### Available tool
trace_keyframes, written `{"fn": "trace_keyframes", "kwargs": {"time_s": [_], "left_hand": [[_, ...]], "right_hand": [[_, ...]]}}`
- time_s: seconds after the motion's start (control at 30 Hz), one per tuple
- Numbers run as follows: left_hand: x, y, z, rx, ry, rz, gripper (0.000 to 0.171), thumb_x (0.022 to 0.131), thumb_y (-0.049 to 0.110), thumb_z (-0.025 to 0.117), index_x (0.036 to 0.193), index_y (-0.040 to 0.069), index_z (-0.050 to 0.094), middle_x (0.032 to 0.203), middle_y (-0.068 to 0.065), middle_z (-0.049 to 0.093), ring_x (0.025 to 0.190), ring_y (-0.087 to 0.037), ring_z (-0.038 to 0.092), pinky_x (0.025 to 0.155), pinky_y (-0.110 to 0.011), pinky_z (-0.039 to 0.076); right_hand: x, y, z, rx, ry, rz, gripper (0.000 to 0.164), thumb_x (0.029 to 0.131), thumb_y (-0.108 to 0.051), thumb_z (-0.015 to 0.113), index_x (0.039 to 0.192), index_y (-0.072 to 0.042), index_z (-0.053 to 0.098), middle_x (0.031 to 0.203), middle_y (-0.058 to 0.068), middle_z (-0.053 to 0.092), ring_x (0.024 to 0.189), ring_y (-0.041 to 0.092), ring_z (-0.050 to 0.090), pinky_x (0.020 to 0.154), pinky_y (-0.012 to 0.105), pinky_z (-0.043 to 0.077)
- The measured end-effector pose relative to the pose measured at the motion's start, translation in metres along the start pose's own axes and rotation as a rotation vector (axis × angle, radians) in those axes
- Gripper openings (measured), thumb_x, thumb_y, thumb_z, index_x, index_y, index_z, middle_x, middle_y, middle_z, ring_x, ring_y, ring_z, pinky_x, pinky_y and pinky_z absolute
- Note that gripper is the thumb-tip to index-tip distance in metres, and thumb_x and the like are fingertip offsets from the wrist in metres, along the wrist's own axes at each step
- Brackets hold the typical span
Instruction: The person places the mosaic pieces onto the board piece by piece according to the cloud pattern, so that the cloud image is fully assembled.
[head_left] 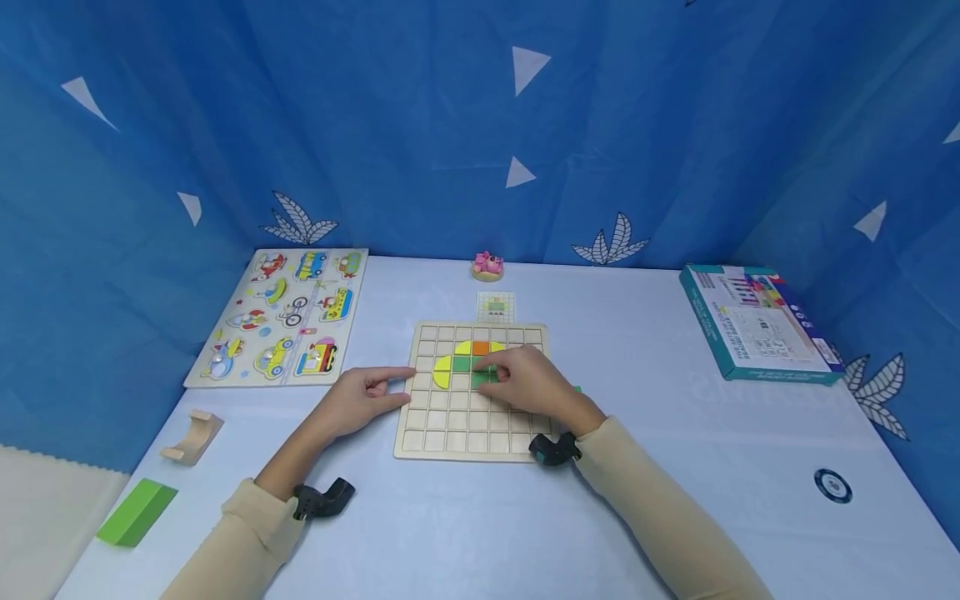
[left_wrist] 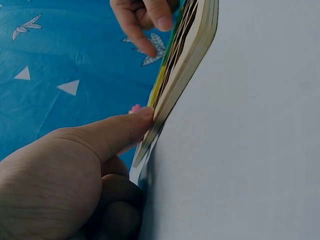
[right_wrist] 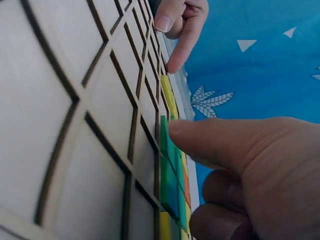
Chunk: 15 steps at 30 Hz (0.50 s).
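Observation:
A wooden grid board (head_left: 446,443) lies on the table with yellow, green and orange tiles in its upper middle cells. My left hand (head_left: 358,402) touches the board's left edge with a straight thumb and index finger; the thumb (left_wrist: 125,131) meets the rim in the left wrist view. My right hand (head_left: 531,382) is over the coloured tiles, thumb and index finger apart. In the right wrist view its thumb (right_wrist: 215,141) is at the edge of a green tile (right_wrist: 164,132). The hand hides some tiles on the right.
A small pattern card (head_left: 496,307) and a pink figurine (head_left: 488,265) are behind the board. Left are a vehicle puzzle (head_left: 281,317), a curved wooden block (head_left: 193,437) and a green block (head_left: 137,512). Right are a boxed set (head_left: 761,325) and a round chip (head_left: 833,485).

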<state>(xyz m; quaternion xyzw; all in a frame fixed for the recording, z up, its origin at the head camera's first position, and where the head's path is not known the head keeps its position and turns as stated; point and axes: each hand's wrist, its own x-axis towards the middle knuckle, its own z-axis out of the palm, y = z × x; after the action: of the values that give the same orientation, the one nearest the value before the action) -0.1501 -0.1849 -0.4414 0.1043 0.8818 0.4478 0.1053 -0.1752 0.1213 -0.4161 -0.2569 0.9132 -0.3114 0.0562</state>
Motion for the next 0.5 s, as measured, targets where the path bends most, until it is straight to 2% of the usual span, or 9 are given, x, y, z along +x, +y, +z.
{"fn": "trace_keyframes", "kwargs": {"time_s": [0.13,0.27,0.37,0.5], "left_hand": [[0.000,0.000,-0.001,0.001,0.007,0.004,0.042,0.091,0.030,0.079,0.131,0.023,0.071,0.058,0.004,0.039,0.053,-0.014,0.036,0.056,-0.029,0.034],[0.001,0.000,0.000,0.003,0.000,0.008,0.042,0.091,0.031,0.079,0.132,0.023,0.070,0.058,0.004,0.039,0.053,-0.014,0.036,0.057,-0.029,0.034],[0.001,-0.001,0.000,0.004,0.000,0.012,0.042,0.091,0.031,0.079,0.132,0.024,0.070,0.058,0.004,0.039,0.053,-0.014,0.036,0.056,-0.029,0.034],[0.001,-0.002,0.000,0.005,0.002,0.013,0.042,0.091,0.031,0.079,0.131,0.023,0.071,0.057,0.004,0.039,0.052,-0.014,0.036,0.056,-0.029,0.034]], "right_hand": [[-0.002,-0.004,-0.011,0.060,0.058,-0.014,0.029,0.093,-0.023,0.076,0.122,-0.018,0.076,0.054,-0.007,0.036,0.048,0.009,0.031,0.050,0.027,0.027],[-0.009,-0.008,-0.026,0.127,0.093,-0.006,0.030,0.094,-0.022,0.076,0.123,-0.017,0.076,0.056,-0.004,0.037,0.049,0.014,0.035,0.050,0.029,0.027],[-0.019,-0.007,-0.037,0.141,0.103,0.016,0.028,0.093,-0.022,0.077,0.121,-0.015,0.076,0.056,-0.003,0.039,0.050,0.017,0.039,0.051,0.030,0.029],[-0.040,0.002,-0.048,0.121,0.077,0.072,0.027,0.092,-0.023,0.078,0.118,-0.014,0.077,0.056,-0.002,0.041,0.051,0.018,0.043,0.050,0.029,0.031]]}}
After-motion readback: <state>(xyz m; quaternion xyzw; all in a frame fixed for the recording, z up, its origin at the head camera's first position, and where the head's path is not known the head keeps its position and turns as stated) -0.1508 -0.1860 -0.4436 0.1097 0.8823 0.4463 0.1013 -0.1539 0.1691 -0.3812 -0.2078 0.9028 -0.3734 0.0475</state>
